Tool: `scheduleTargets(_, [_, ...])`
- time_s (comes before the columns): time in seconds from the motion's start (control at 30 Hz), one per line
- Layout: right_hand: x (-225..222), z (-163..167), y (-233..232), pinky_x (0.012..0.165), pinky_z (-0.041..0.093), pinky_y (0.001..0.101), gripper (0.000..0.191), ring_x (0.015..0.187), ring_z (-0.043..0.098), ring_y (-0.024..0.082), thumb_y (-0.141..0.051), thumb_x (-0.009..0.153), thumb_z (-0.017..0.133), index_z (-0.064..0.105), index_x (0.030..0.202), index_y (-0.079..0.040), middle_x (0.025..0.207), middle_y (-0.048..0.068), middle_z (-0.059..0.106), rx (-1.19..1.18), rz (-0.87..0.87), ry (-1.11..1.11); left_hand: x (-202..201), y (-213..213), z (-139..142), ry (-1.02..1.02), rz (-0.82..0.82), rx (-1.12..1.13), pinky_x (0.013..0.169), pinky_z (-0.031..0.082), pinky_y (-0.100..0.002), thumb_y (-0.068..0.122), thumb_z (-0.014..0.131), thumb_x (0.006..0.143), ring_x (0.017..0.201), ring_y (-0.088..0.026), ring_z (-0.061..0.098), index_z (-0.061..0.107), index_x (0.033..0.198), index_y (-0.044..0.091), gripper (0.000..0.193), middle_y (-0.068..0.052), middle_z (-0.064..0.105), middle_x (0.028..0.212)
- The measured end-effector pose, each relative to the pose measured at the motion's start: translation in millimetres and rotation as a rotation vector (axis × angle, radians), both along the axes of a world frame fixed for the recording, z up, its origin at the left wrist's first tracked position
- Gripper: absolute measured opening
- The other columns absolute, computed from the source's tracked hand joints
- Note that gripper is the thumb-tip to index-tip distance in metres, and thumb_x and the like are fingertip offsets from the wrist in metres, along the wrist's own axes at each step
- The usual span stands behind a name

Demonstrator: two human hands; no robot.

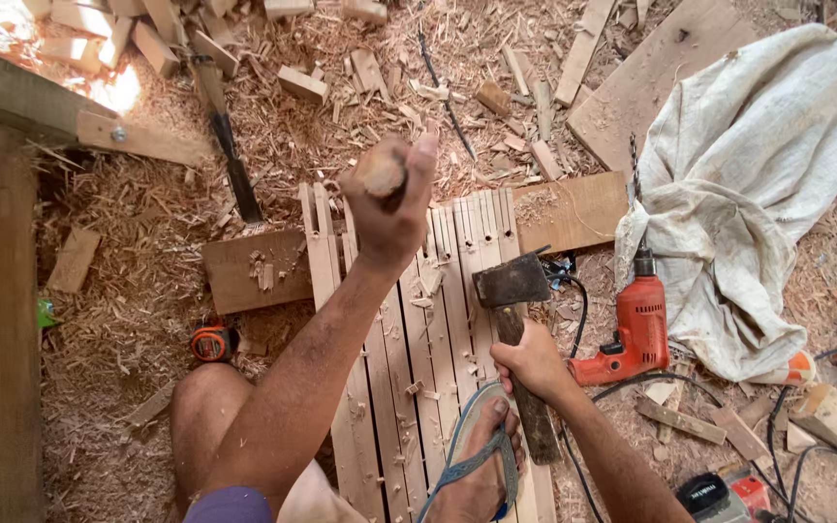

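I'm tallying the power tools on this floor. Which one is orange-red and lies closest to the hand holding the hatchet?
The orange-red electric drill, just right of the right hand gripping the hatchet. The other power tool is at the bottom edge, farther off.

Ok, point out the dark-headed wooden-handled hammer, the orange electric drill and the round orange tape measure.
dark-headed wooden-handled hammer (511, 282), head view, on the steel head.
orange electric drill (639, 324), head view, on the motor body.
round orange tape measure (212, 343), head view, on the case's face.

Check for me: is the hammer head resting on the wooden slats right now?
No. The right hand holds the hammer by its wooden handle with the head raised above the slats.
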State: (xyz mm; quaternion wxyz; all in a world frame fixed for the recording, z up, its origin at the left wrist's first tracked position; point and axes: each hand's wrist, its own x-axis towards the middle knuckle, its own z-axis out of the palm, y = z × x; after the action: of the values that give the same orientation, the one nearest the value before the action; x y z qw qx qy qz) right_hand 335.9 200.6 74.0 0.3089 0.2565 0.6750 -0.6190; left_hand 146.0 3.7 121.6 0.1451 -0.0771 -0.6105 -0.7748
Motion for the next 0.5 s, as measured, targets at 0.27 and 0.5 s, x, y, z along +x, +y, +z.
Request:
scheduleTargets(0.27, [-0.7, 6.0, -2.4, 0.036, 0.047, 0.0352, 0.012, 0.038, 0.058, 0.019, -0.001, 0.078, 0.062, 0.053, 0.069, 0.002, 0.052, 0.009, 0.058, 0.02, 0.019, 0.044, 66.3, -29.4, -9.6, 0.269, -0.049, -0.305, 0.084, 0.063, -0.028, -0.001, 0.062, 0.098, 0.099, -0.016, 0.062, 0.057, 0.115, 0.01, 0.021, -0.01, 0.058, 0.112])
scheduleTargets(0.5, [-0.4, 5.5, -2.9, 0.037, 0.047, 0.0339, 0.012, 0.038, 0.056, 0.017, -0.003, 0.08, 0.062, 0.056, 0.071, -0.001, 0.053, 0.007, 0.057, 0.001, 0.022, 0.051, 157.5, -33.4, -8.0, 0.507, -0.225, -0.631, 0.101, 0.062, -0.043, 0.037, 0.072, 0.095, 0.119, -0.028, 0.066, 0.065, 0.112, 0.007, 0.035, -0.016, 0.067, 0.12])
